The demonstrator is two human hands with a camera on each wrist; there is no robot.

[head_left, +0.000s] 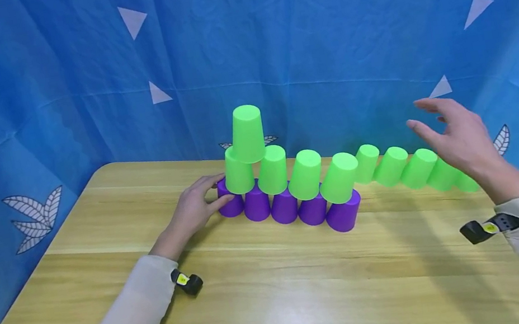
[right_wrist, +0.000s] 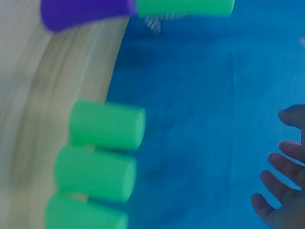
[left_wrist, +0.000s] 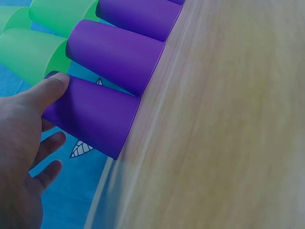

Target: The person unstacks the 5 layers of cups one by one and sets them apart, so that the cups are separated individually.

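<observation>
The leftmost purple plastic cup (head_left: 231, 203), upside down on the pale wooden surface (head_left: 280, 294), stands at the 9 o'clock end of a row of five purple cups (head_left: 292, 208) near the middle of the surface, with four bright green plastic cups (head_left: 292, 176) stacked on that row and one more green cup (head_left: 247, 132) on top. The left hand (head_left: 194, 209) touches this end cup, its thumb (left_wrist: 52, 86) pressed on the side wall and the other fingers loose and open behind it. The right hand (head_left: 457, 139) hovers at 3 o'clock, fingers spread, holding nothing, above a separate line of green cups (head_left: 408, 167) on the surface. The risk, as I judge it, is a push: if the thumb slides this base cup, the green cups resting on it would tip and the stack could fall.
</observation>
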